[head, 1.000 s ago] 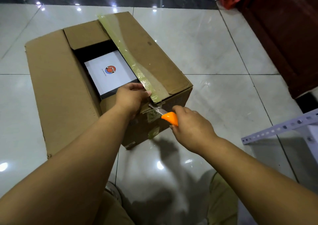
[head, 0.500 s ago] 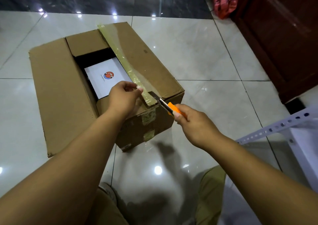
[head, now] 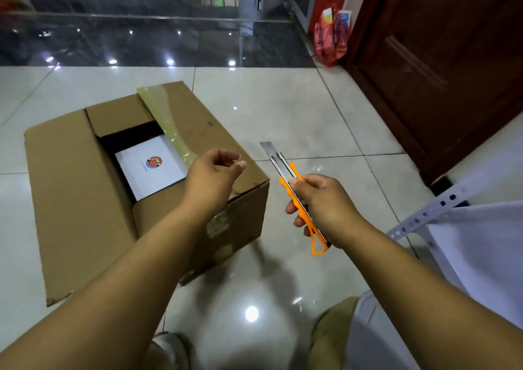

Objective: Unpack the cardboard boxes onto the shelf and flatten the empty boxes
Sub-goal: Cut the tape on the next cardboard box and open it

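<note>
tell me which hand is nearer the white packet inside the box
Left. The left hand hovers over the cardboard box, just right of the white packet. The right hand grips the orange knife beyond the box's right side.

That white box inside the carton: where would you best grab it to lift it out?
Probably by the white box's two long edges, reaching straight down through the carton's open top; it lies flat, face up. Its near and right ends hide under closed flaps.

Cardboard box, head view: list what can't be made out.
- Contents of the cardboard box: only a white package shows; the closed right flap and the left hand cover the rest.
- Print on the white package: too small to read.
- Handle of the utility knife: partly hidden by the right hand.
</note>
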{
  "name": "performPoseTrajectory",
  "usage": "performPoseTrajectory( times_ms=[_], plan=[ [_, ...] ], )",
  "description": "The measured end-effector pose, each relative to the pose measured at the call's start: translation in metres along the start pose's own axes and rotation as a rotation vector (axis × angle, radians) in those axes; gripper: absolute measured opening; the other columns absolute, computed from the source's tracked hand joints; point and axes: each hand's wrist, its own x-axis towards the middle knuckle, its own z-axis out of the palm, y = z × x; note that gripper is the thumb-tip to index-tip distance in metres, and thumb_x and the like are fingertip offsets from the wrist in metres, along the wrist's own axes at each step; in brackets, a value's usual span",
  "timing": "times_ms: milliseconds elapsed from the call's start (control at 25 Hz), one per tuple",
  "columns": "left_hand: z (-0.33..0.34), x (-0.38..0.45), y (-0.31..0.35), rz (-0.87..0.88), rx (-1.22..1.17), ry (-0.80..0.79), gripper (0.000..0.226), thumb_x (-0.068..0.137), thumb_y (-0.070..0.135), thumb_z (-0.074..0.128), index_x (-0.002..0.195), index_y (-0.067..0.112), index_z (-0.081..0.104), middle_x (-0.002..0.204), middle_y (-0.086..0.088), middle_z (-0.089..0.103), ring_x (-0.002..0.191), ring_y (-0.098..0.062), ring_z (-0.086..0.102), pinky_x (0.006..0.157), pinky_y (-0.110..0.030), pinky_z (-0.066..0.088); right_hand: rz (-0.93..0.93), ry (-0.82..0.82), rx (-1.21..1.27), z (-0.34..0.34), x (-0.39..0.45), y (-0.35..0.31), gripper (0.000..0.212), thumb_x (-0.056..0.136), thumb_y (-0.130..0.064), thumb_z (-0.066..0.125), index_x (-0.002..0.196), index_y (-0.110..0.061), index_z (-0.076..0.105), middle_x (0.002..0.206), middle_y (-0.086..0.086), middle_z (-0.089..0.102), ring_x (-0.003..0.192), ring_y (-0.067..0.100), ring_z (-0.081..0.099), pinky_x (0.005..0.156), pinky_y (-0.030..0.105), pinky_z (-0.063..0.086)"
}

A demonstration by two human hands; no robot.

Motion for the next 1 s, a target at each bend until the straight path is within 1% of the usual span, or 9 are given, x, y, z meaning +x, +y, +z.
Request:
performPoseTrajectory(
  times_ms=[80,240,320,400,600,720,800,880,1000],
  plan=[
    [0.009,0.003,0.016,0.025,-0.030,-0.035,0.007,0.088,0.018,0.068,0.094,0.016,0.064,0.079,0.005,0.055,0.064,-0.007,0.051,0.042,-0.005,0.037,-0.020,0.039,0.035,-0.015,0.000,-0.006,0.021,0.100,-0.032,0.045,0.095,-0.017,0.060,0.077,0.009,0.066,0.055,0.018,0.058,0.048,0.027,0.046],
    [0.030,0.016,0.048,0.116,-0.045,-0.109,0.008,0.086,0.017,0.069,0.093,0.015,0.066,0.077,0.006,0.055,0.070,-0.005,0.052,0.053,-0.002,0.037,-0.042,0.122,0.116,-0.044,0.004,-0.017,0.020,0.101,-0.024,0.046,0.107,-0.012,0.061,0.083,0.008,0.067,0.057,0.018,0.059,0.048,0.028,0.047],
    [0.041,0.021,0.063,0.140,-0.040,-0.153,0.009,0.086,0.017,0.069,0.094,0.015,0.065,0.080,0.005,0.057,0.072,-0.006,0.053,0.057,-0.004,0.038,-0.062,0.154,0.146,-0.059,0.005,-0.022,0.020,0.101,-0.019,0.046,0.112,-0.011,0.061,0.086,0.008,0.067,0.060,0.018,0.061,0.050,0.030,0.049],
    [0.053,0.025,0.079,0.172,-0.024,-0.197,0.010,0.086,0.019,0.069,0.095,0.017,0.066,0.083,0.005,0.058,0.074,-0.006,0.054,0.063,-0.012,0.042,-0.100,0.187,0.154,-0.076,0.005,-0.028,0.022,0.101,-0.013,0.046,0.118,-0.013,0.059,0.090,0.006,0.068,0.065,0.018,0.063,0.053,0.032,0.050],
    [0.081,0.028,0.122,0.231,-0.014,-0.293,0.011,0.088,0.024,0.067,0.098,0.021,0.066,0.090,0.003,0.061,0.075,-0.005,0.056,0.064,-0.014,0.043,-0.186,0.266,0.119,-0.119,-0.003,-0.037,0.043,0.100,-0.005,0.044,0.140,-0.022,0.045,0.103,-0.001,0.066,0.083,0.015,0.067,0.062,0.029,0.055],
    [0.102,0.023,0.147,0.268,-0.033,-0.365,0.011,0.088,0.024,0.067,0.099,0.021,0.066,0.093,0.002,0.063,0.078,-0.008,0.058,0.072,-0.024,0.048,-0.230,0.300,0.117,-0.145,-0.012,-0.040,0.052,0.097,0.000,0.048,0.142,-0.026,0.041,0.110,-0.002,0.064,0.092,0.015,0.066,0.070,0.030,0.057],
    [0.115,0.018,0.162,0.291,-0.045,-0.411,0.010,0.087,0.023,0.067,0.097,0.021,0.066,0.092,0.002,0.063,0.078,-0.008,0.058,0.073,-0.026,0.049,-0.266,0.354,0.108,-0.160,-0.020,-0.042,0.059,0.093,0.003,0.053,0.142,-0.027,0.041,0.111,-0.005,0.063,0.096,0.013,0.065,0.070,0.026,0.054],
    [0.124,0.015,0.176,0.302,-0.059,-0.446,0.008,0.087,0.023,0.068,0.094,0.023,0.066,0.091,0.002,0.063,0.078,-0.008,0.058,0.075,-0.027,0.049,-0.297,0.400,0.109,-0.170,-0.029,-0.046,0.058,0.091,0.001,0.058,0.139,-0.028,0.042,0.114,-0.007,0.063,0.099,0.011,0.064,0.068,0.022,0.052],
    [0.136,0.008,0.198,0.335,-0.062,-0.507,0.007,0.086,0.026,0.068,0.090,0.029,0.064,0.091,0.003,0.063,0.081,-0.009,0.059,0.077,-0.030,0.049,-0.344,0.499,0.080,-0.184,-0.047,-0.052,0.048,0.089,-0.017,0.067,0.132,-0.029,0.048,0.115,-0.007,0.065,0.102,0.014,0.064,0.072,0.028,0.051]
  ],
)
